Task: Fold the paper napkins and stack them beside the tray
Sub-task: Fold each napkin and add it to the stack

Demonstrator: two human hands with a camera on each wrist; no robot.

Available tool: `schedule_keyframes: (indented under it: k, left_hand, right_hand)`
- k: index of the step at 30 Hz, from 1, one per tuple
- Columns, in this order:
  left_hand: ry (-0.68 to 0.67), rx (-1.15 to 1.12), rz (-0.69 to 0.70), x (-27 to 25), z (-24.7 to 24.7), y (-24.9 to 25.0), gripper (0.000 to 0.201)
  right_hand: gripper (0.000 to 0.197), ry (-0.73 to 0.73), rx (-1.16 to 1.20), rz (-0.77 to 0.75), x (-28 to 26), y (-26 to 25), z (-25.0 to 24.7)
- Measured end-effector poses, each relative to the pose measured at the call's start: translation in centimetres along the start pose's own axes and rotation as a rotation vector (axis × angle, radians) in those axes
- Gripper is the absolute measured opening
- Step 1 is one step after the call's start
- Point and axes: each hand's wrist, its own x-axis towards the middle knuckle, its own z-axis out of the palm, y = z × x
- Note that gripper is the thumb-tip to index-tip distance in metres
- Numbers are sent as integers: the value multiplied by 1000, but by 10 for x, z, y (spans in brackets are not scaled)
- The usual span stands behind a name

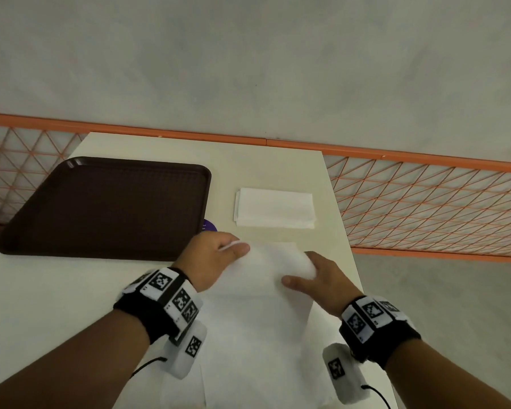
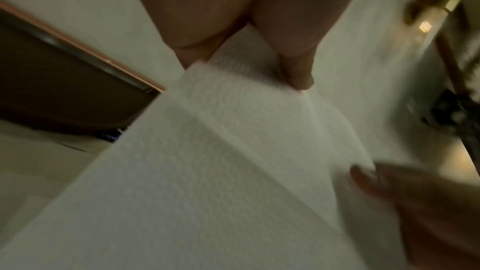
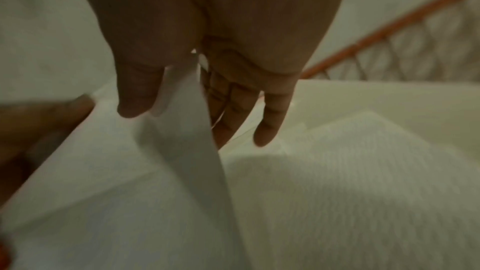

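Observation:
A white paper napkin [image 1: 263, 293] lies unfolded on the table in front of me, its far edge lifted. My left hand [image 1: 218, 252] pinches the far left corner between thumb and fingers; the left wrist view shows the napkin [image 2: 221, 151] running out from under that pinch. My right hand [image 1: 313, 276] holds the far right edge, thumb on top and fingers beneath, and the right wrist view shows the napkin [image 3: 187, 130] passing between thumb and fingers. A small stack of folded napkins [image 1: 274, 208] lies to the right of the dark brown tray [image 1: 106, 208].
More flat napkins [image 1: 248, 379] lie under the held one near the table's front edge. A purple sticker [image 1: 209, 225] peeks out by the tray's right side. An orange mesh railing [image 1: 425, 202] runs behind and to the right of the white table [image 1: 41, 290].

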Motion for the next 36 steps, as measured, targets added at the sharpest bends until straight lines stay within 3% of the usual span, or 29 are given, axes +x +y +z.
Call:
schedule_keyframes:
  k: [4,7,8,11,13,17,22,27,31,36]
  left_hand:
    - [83,-184,-162,7,-9,-3,26]
    - [49,-355,-426,5,-6,-15,59]
    - [17,-448,-526,1,-2,-17,60]
    - [-9,-621,-656,-13,7,-14,37]
    - [26,-647,-671,-19,15,-18,24]
    - [66,-644,-672,-21,28,-23,21]
    - [188,-605,-622,-13,23,-25,19]
    - [130,-578,-655,-13,25,-21,23]
    - [181,-410,-596,-6,19,-32,49]
    - [244,-301,-487,-6,9,-15,40]
  right_hand:
    - [42,-56,404,128,-4,5,3]
    - [40,15,527,143,-4,-2,5]
    - [38,35,552,139,-3,-4,4]
    - [32,96,555,148,0,-6,-1]
    - [30,121,478,166,0,-5,-3]
    - [31,96,377,209,-3,-1,-6]
    - [28,95,599,208,-2,1,-6]
    - [18,202,489,235,1,3,-9]
    - [40,316,253,227,7,6,-8]
    - [49,192,255,44,2,-3,-15]
